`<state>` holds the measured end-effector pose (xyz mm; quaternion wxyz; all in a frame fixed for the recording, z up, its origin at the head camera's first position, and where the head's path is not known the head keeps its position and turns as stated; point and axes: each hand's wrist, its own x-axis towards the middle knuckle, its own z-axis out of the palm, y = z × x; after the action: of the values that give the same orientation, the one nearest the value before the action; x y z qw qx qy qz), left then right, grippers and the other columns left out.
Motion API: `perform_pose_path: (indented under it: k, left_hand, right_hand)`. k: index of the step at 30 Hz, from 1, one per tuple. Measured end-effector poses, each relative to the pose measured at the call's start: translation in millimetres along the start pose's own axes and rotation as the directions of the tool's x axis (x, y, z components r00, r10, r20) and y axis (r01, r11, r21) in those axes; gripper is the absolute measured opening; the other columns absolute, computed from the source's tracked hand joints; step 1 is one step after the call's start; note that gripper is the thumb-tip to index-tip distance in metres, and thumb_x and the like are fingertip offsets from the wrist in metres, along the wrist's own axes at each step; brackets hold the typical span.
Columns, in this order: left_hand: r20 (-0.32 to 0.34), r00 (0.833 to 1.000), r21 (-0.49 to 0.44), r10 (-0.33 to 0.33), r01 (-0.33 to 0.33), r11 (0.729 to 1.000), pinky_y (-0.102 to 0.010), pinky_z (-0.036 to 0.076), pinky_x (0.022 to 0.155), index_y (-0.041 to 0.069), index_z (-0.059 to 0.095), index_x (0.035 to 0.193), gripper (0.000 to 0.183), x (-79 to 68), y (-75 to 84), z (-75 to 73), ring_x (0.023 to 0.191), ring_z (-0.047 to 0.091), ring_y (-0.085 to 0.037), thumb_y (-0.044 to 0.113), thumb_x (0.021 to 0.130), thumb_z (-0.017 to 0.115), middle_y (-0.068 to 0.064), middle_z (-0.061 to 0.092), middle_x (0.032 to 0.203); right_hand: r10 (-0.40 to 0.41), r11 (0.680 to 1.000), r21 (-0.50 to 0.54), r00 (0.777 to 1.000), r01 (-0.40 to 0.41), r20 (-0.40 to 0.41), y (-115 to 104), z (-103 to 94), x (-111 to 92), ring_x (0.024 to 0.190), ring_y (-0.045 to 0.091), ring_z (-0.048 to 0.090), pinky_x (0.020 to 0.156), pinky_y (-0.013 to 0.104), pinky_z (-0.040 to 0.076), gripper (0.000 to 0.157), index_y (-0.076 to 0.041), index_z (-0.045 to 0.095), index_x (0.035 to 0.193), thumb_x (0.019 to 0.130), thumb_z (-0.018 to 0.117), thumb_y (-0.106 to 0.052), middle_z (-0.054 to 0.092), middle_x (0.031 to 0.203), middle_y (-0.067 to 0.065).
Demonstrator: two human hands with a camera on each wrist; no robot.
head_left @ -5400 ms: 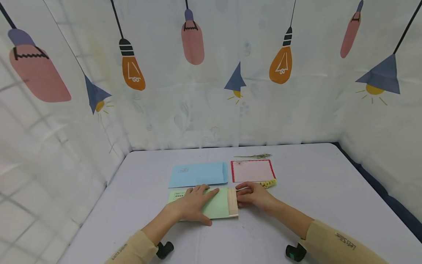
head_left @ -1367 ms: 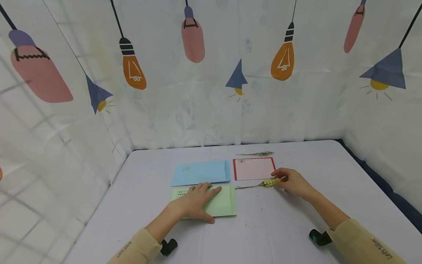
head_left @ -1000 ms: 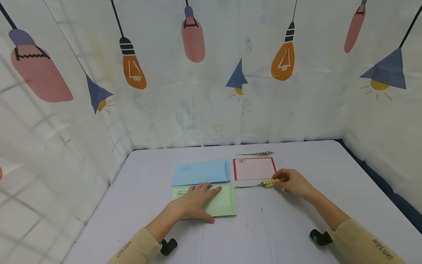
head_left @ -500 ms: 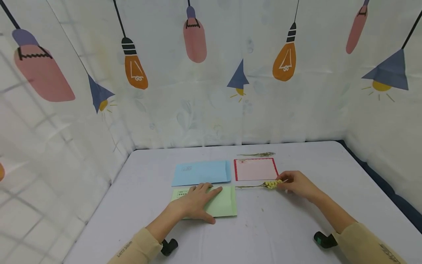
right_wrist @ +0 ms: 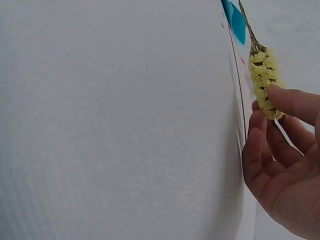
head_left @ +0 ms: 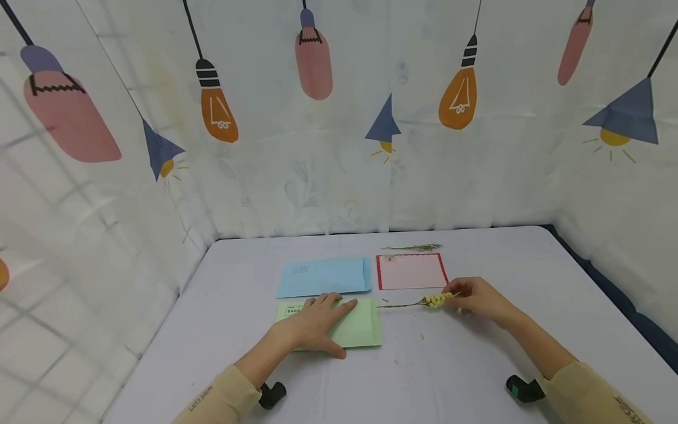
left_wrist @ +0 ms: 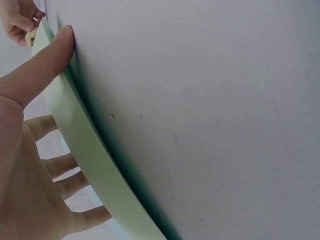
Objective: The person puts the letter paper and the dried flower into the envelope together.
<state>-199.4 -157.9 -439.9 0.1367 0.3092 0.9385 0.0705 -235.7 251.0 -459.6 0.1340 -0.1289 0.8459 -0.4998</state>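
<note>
Yellow sprig [head_left: 434, 301] gripped, not yet released

Head: the left hand [head_left: 316, 327] spreads over the green envelope [head_left: 357, 331]; the right hand [head_left: 477, 300] pinches the sprig beside it, near the red-edged card [head_left: 412, 272]. Left wrist: the left hand lies across the envelope. Right wrist: the right hand holds the blossoms; work looks partway, 1 sprig unplaced.

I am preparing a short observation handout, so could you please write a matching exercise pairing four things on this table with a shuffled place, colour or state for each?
Things:
1. green envelope
2. blue envelope
3. yellow flower sprig
4. card

Descriptions:
A. held by the right hand
B. pale pink with red edging
C. under the left hand
D. just left of the card

Right pairs: 1-C, 2-D, 3-A, 4-B
</note>
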Motion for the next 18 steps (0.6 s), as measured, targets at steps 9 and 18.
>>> perform_pose_path:
  k: [9,18]
  left_hand:
    - [-0.004,1.000,0.000,0.004,-0.004,1.000,-0.058,0.030,0.112,0.025,0.031,0.163,0.105,0.4,-1.0,0.9,0.142,0.035,-0.030,0.061,0.080,0.082,-0.011,0.035,0.156]
    - [-0.003,1.000,-0.001,0.003,-0.003,1.000,-0.060,0.031,0.111,0.025,0.031,0.163,0.105,-0.4,-0.7,-0.2,0.142,0.035,-0.031,0.060,0.079,0.083,-0.012,0.036,0.156]
  right_hand:
    - [-0.019,1.000,-0.013,0.999,0.019,0.035,-4.1,5.7,1.0,0.087,0.026,0.061,0.069,0.031,0.055,0.021,-0.001,0.070,0.111,0.094,0.075,-0.012,0.067,0.105,0.011]
    - [-0.033,0.999,-0.030,0.998,0.035,0.044,-6.2,12.6,5.0,0.086,0.026,0.061,0.068,0.031,0.055,0.019,-0.003,0.070,0.110,0.094,0.075,-0.014,0.068,0.103,0.009]
